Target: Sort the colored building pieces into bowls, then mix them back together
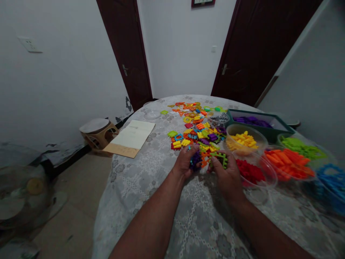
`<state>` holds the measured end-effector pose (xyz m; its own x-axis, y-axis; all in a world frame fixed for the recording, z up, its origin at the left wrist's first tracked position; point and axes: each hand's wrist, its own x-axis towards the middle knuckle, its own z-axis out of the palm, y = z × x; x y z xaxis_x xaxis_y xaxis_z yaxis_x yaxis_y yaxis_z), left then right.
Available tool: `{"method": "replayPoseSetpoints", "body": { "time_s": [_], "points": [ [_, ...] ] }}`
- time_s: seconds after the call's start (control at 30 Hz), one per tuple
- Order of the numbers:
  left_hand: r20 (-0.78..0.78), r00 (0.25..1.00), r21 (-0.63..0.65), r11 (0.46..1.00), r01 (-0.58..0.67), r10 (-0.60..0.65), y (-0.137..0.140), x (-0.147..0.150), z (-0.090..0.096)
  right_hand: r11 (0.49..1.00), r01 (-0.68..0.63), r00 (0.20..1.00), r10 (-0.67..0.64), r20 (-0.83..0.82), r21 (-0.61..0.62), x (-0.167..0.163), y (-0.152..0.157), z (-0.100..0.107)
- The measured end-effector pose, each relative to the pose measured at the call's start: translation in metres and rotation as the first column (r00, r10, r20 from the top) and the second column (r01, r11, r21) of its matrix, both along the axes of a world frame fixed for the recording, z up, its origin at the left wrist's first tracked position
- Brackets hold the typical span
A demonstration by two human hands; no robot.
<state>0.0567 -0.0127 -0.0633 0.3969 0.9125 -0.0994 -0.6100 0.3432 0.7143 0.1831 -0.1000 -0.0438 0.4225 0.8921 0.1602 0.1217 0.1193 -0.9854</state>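
My left hand (187, 162) is closed around a cluster of purple toy building pieces (195, 160), with a bit of blue showing at its edge. In my right hand (225, 172) is a lime-green toothed square frame (224, 158), pinched between thumb and fingers. An orange piece (205, 158) lies between the two hands; whether either hand touches it I cannot tell. Just beyond the hands spreads a loose pile of mixed plastic pieces (203, 135) in yellow, purple, orange, blue and green.
Clear bowls hold sorted pieces at the right: yellow (242, 140), red (249, 172), orange (289, 163), green (304, 146) and blue (331, 180). Behind them sits a dark green box (280, 124) with purple pieces. An open notebook (134, 135) lies at the table's left edge, near a stool (97, 135).
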Motion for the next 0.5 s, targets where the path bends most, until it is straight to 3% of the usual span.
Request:
{"method": "replayPoseSetpoints", "body": {
  "time_s": [0.2, 0.5],
  "points": [
    [-0.132, 0.987, 0.037, 0.994, 0.101, -0.095, -0.007, -0.002, 0.008, 0.999, 0.011, 0.996, -0.014, -0.086, -0.040, 0.000, 0.002, 0.003],
    [-0.050, 0.999, 0.015, 1.000, -0.014, 0.015, -0.004, -0.004, 0.008, 0.999, -0.047, 0.961, 0.046, -0.272, 0.002, -0.002, 0.006, -0.011]
  ]
}}
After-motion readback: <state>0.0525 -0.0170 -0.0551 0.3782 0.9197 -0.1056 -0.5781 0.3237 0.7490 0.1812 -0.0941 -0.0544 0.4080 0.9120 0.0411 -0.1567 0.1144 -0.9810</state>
